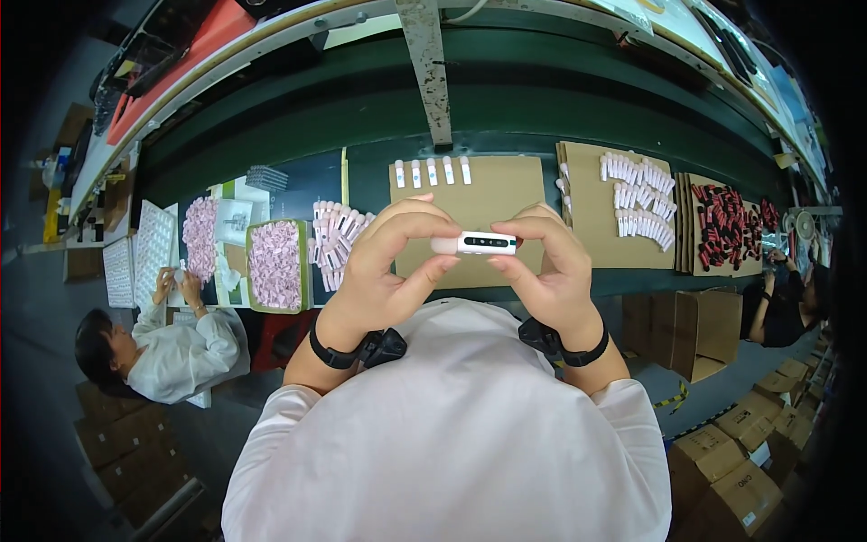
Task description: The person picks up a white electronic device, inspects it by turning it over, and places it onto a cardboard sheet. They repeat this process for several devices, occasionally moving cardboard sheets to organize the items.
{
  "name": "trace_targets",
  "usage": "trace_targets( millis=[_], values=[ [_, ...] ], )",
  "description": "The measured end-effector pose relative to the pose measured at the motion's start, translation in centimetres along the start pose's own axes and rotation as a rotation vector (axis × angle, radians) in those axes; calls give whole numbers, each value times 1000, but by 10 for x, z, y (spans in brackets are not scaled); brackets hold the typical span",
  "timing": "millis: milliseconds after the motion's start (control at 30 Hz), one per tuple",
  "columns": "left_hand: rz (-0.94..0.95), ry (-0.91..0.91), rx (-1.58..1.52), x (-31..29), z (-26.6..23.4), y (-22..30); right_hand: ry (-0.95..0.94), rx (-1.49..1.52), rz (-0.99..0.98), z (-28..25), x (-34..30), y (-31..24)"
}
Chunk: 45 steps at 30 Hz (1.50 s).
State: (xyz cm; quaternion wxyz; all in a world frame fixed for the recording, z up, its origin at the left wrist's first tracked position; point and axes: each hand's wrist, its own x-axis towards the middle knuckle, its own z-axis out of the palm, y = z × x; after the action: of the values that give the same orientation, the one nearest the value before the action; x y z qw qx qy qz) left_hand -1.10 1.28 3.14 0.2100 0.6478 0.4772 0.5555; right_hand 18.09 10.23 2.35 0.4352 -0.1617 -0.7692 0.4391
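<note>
Between my two hands is a small pink-and-white stick-shaped device (pixel 471 242) with a rounded pink end and a black panel with several dots along its side. It lies level, pink end to the left. My left hand (pixel 388 253) pinches the pink end between thumb and fingers. My right hand (pixel 558 257) grips the other end the same way. Beneath them lies a brown cardboard sheet (pixel 515 188). Similar devices (pixel 433 172) stand in a short row at its far edge. A loose pile of like devices (pixel 334 237) lies beside my left hand.
At right, a cardboard stack (pixel 587 237) bears rows of white-pink devices (pixel 641 194); beyond it lie red-and-black pieces (pixel 727 226). A green-rimmed bin (pixel 305 244) of pink parts stands left. Co-workers sit at both sides. A metal post (pixel 424 72) rises ahead. An open carton (pixel 700 334) stands right.
</note>
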Motion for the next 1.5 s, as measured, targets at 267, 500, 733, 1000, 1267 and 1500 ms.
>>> trace_targets(
  millis=[267, 500, 733, 1000, 1267, 1500],
  values=[
    [7, -84, 71, 6, -1, 10, -38, 22, -40, -2, 0, -3],
    [38, -96, 62, 4, -1, 9, -40, 28, -44, 0, -1, -4],
    [87, -87, 107, 2, -1, 9, -46, 73, -14, 0, -2, -8],
    [83, -62, 165, 4, 2, 11, -70, 201, 244, -1, -3, -12],
    [-146, -62, -4, 2, -3, 11, -43, -25, -114, -6, 1, -2],
    [-126, -39, 85, 1, -2, -1, -79, -244, -127, -5, 13, -5]
  ],
)
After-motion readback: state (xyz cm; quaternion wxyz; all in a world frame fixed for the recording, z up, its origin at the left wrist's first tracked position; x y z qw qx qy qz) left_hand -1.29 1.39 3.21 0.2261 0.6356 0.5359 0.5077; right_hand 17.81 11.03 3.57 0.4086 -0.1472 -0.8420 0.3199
